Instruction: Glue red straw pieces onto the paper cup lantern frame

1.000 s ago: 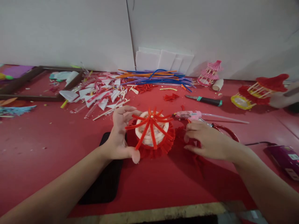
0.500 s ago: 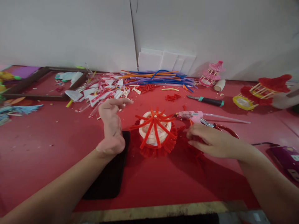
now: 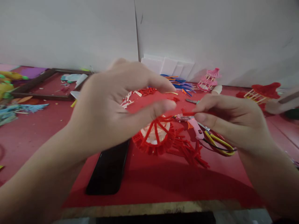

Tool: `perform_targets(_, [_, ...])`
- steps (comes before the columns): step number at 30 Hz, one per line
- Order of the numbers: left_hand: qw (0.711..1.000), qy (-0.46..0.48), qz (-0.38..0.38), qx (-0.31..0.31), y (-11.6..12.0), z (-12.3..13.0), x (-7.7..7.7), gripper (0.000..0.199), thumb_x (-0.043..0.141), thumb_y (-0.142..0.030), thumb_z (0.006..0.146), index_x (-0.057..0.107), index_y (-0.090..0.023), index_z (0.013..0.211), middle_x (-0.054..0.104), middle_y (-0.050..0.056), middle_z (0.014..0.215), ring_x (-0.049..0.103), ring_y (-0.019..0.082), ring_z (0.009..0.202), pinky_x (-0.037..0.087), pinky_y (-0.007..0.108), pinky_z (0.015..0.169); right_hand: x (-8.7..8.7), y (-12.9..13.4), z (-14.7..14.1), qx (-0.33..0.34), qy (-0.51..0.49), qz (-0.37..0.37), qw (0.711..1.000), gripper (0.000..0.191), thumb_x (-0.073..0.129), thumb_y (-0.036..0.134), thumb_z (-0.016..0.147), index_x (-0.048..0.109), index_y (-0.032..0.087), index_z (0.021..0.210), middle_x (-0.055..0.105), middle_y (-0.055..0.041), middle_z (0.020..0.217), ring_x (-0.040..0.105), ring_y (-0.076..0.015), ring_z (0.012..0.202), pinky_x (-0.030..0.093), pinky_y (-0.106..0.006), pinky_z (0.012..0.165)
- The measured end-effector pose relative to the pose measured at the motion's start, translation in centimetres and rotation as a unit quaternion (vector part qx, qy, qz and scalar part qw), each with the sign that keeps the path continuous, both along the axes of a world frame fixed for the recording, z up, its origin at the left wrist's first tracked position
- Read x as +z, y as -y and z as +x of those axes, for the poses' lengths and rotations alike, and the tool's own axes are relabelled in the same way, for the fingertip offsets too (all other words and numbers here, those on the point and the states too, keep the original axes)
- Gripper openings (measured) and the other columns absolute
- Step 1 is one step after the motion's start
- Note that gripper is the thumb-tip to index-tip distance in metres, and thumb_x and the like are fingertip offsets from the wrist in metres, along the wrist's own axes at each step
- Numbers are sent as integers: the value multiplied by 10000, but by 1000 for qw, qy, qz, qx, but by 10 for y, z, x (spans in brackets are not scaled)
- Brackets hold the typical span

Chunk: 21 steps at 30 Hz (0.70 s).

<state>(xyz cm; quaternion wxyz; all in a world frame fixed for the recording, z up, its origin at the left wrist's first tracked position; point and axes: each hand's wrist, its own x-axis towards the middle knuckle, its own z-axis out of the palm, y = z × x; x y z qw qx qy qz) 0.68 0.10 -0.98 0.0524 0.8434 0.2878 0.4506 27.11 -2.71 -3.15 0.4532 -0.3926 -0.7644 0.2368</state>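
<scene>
My right hand (image 3: 231, 121) pinches a short red pipe cleaner (image 3: 188, 114) between thumb and index finger. Facing it, my left hand (image 3: 105, 102) is raised with thumb and fingers apart, nothing between them. Below both hands, a round cream-and-red craft piece (image 3: 156, 137) stands on the red table; red pipe cleaner strips fan out from its top like roof ribs, and a fuzzy red fringe rings it. My left thumb hides part of its top. Beside it lies a loose pile of red pipe cleaner pieces (image 3: 192, 152).
A pink glue gun (image 3: 198, 129) and pliers with yellow-looking handles (image 3: 220, 143) lie under my right hand. A black phone (image 3: 107, 171) is at front left. Farther back are coloured pipe cleaners (image 3: 179, 82), a pink pagoda model (image 3: 209, 79), a red-roofed model (image 3: 263, 91) and a dark frame (image 3: 42, 95).
My right hand has risen from beside the red pieces and now holds a pipe cleaner. My left hand has come up and right, closer to the camera, still open.
</scene>
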Motion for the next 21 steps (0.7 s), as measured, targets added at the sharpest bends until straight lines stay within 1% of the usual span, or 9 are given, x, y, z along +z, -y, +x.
perform_targets(2, [999,-31,-4,-11,10,8,11,150,745,-396,999,773,-254,1036,790,-19,984,699,218,947,563,419,883,10,3,-13,-14,-29,30,999,59,779,231,928,774,261,877,728,47,819,628,-95,693,528,-233,639])
perform_targets(4, [1000,-13,-18,1,16,14,16,76,753,-331,991,775,-261,974,780,-40,932,713,214,927,566,389,851,14,6,-24,-42,-48,44,997,77,781,222,930,784,274,873,715,55,802,606,-92,668,506,-231,579])
perform_targets(8, [999,-4,-42,25,18,18,20,67,762,-288,972,789,-272,913,763,-49,870,704,213,831,567,391,823,11,10,-43,-86,-114,40,989,113,788,192,918,808,302,901,736,49,814,638,-125,683,529,-277,540])
perform_targets(11, [996,20,-85,20,13,17,19,98,757,-310,967,803,-286,885,742,-17,827,700,238,779,576,414,768,3,8,-53,-67,-219,31,973,178,786,140,907,823,315,918,756,58,799,682,-148,685,599,-323,597])
perform_targets(14, [992,36,-106,-53,5,15,13,84,772,-341,948,800,-286,891,726,9,789,694,258,720,588,442,730,-4,4,-58,-19,-287,22,957,228,789,95,892,823,317,930,789,76,844,757,-162,742,670,-343,684])
perform_targets(16, [992,21,-91,-86,0,13,12,74,755,-337,957,780,-287,907,730,0,793,682,239,692,604,443,738,-7,2,-56,-4,-281,25,959,230,814,101,874,820,319,947,802,75,871,774,-165,758,681,-338,689])
perform_targets(18, [994,5,-69,-89,-4,13,14,77,733,-303,964,759,-283,894,747,-11,807,690,222,714,609,421,746,-8,1,-51,-1,-243,34,970,252,851,108,839,814,326,958,804,61,875,771,-180,768,682,-351,698])
perform_targets(20, [992,-4,-64,-104,-5,13,21,83,769,-234,909,751,-294,853,760,-31,775,707,218,712,603,410,753,-7,2,-44,15,-193,42,980,273,873,106,803,800,332,936,800,36,908,773,-218,838,690,-398,760])
perform_targets(21, [990,-4,-72,-119,-5,13,24,137,801,-183,856,750,-310,837,761,-44,744,710,222,687,600,417,759,-6,2,-41,32,-174,42,983,277,874,100,791,787,331,918,795,25,937,774,-239,903,691,-425,809])
